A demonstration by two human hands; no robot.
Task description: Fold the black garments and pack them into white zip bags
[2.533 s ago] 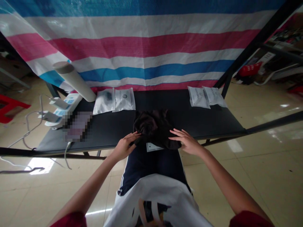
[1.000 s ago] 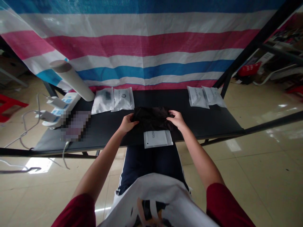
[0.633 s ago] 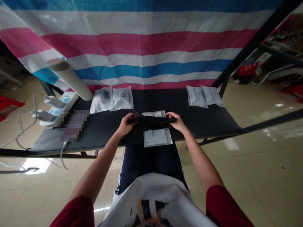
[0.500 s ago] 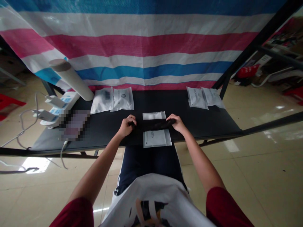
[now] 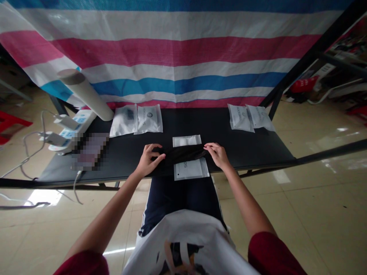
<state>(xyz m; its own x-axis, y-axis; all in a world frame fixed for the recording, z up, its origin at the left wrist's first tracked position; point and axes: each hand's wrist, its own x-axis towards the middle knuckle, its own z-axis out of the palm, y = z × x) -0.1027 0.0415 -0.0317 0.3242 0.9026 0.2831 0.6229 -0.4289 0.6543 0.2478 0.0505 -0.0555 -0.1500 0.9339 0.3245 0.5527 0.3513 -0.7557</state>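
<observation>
Black fabric (image 5: 183, 155) lies unpacked just above a white packet (image 5: 190, 169) on the table (image 5: 246, 149); left hand (image 5: 146, 161), fingers spread apart, rests on it; right hand (image 5: 218, 155), fingers together, pinches its edge; 4 packets (image 5: 149, 119) line the far edge.

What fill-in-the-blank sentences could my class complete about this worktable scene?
1. The left hand and right hand are at opposite ____ of a narrow black fabric strip.
2. A pale cardboard tube stands tilted near the ____ end of the black worktable.
3. At the table's far right, ____ white sealed pouches lie side by side.

Missing words: ends; left; two.
</observation>
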